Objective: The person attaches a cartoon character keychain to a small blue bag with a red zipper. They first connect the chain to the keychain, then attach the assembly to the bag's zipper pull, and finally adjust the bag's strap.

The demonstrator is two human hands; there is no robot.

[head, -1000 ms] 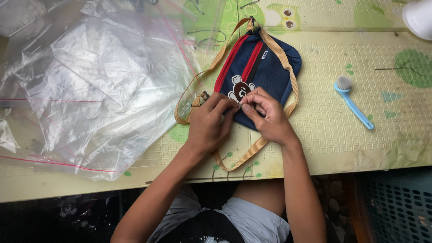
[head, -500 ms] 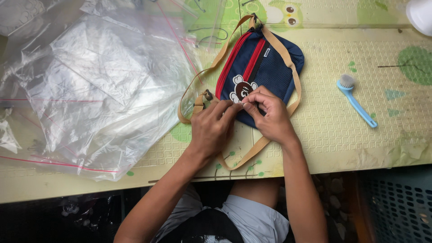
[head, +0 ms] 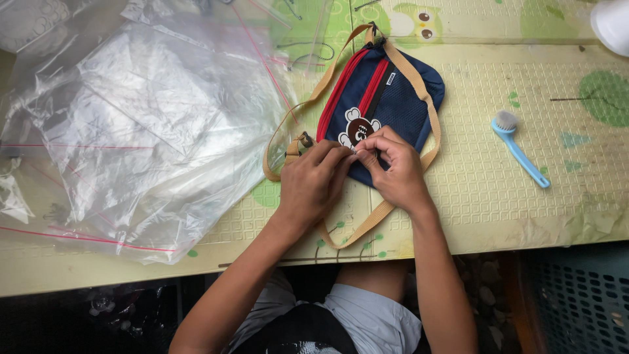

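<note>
Sitting nearest the camera, the person showed only a grey-blue shirt (head: pixel 367 321) and two bare forearms; the rest of the body was cut off by the lower edge or lost in shadow under the table. The left hand (head: pixel 313 185) lay curled on the near end of a small navy pouch (head: pixel 386 105), fingertips pressed together at one spot on its front. The right hand (head: pixel 393 167) met it there, thumb and forefinger pinched on something too small to make out, hidden between the fingers. Both hands covered the pouch's lower part, so what they gripped could not be told.

The pouch rested flat on a pale green patterned mat (head: pixel 498 196), tilted, with two red zip lines and a brown-and-white cartoon patch (head: pixel 359 128) half hidden behind the knuckles. Its tan strap (head: pixel 357 226) looped around it and passed under the wrists. A light blue brush (head: pixel 521 154) lay well apart to the right. Crumpled clear plastic bags (head: pixel 137 124) with pink seal lines filled the left side. At the far right corner a white object (head: pixel 612 23) was cut off by the frame.
</note>
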